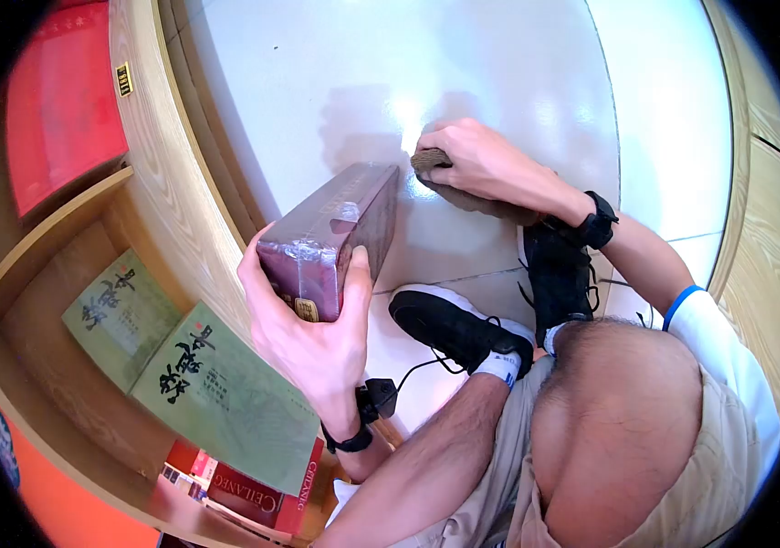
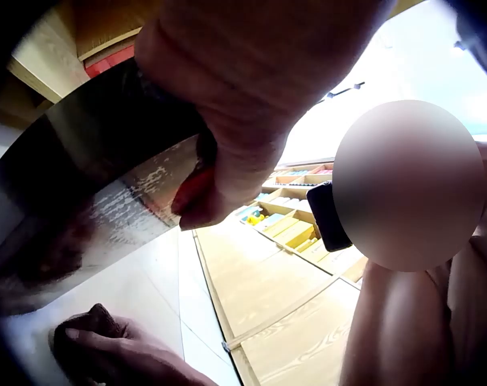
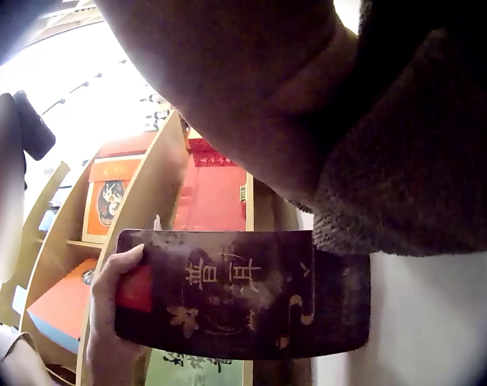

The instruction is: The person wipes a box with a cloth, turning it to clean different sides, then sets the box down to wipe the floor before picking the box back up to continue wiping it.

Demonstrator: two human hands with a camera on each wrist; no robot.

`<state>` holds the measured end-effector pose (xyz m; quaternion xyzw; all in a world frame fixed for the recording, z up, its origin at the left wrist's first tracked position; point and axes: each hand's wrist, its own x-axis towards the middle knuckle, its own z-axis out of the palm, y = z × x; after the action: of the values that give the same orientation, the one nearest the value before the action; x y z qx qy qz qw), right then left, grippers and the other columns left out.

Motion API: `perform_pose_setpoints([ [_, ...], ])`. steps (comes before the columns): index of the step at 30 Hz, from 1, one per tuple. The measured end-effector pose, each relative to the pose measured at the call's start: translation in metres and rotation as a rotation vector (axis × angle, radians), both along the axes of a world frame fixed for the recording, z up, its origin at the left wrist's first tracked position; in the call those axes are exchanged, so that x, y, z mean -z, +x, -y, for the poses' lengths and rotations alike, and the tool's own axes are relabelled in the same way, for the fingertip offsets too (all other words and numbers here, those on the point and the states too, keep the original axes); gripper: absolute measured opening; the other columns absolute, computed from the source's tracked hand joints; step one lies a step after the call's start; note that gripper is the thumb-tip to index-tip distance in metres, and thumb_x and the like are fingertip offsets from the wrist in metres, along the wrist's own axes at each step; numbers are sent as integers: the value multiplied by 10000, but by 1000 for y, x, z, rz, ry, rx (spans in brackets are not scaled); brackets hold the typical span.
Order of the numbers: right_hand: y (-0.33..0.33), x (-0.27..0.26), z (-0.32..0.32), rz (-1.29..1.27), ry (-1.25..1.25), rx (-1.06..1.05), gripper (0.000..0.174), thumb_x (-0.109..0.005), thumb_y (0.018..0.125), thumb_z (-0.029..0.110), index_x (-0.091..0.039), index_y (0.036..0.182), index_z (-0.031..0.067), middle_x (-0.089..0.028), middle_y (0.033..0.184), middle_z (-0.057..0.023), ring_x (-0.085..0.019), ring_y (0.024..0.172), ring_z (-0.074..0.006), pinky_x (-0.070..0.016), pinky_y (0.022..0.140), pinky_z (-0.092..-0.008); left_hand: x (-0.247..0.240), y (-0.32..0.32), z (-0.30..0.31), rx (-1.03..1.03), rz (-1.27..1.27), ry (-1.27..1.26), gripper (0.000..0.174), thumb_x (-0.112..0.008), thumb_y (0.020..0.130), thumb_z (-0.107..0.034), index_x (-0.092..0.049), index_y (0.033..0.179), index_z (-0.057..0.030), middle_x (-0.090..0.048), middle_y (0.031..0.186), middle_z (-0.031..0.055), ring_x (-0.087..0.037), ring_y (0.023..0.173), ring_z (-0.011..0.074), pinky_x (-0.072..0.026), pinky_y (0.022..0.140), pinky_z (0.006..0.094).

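A dark maroon box [image 1: 353,205] in shiny wrap is gripped at its near end by my left hand [image 1: 308,338], thumb on one side and fingers on the other. My right hand [image 1: 490,164] holds a bunched brown cloth [image 1: 432,163] just right of the box's far end, with a gap between them. In the right wrist view the box [image 3: 243,293] shows gold characters and a flower on its broad face, and the cloth [image 3: 412,161] hangs close to the camera. The left wrist view shows the box [image 2: 106,193] beneath the left hand [image 2: 235,104].
To the left, a wooden shelf [image 1: 162,137] holds green booklets [image 1: 225,393], a red box [image 1: 66,110] and a red CEILANEG package [image 1: 248,493]. Pale floor tiles [image 1: 317,55] lie beyond the hands. Black shoes [image 1: 454,324] stand close by on the floor.
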<state>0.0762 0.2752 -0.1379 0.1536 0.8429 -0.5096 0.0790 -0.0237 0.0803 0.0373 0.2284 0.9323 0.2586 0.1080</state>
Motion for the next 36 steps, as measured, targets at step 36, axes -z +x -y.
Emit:
perform_pose_setpoints([
  [36, 17, -53, -1, -50, -161, -187, 719, -845, 863, 364, -538, 1454, 91, -714, 956, -252, -687, 978, -441, -554, 888, -514, -4, -2, 2, 40, -75, -142, 775, -846, 895, -397, -544, 1483, 6, -673, 1298, 247, -665, 1185, 345, -508, 1047, 457],
])
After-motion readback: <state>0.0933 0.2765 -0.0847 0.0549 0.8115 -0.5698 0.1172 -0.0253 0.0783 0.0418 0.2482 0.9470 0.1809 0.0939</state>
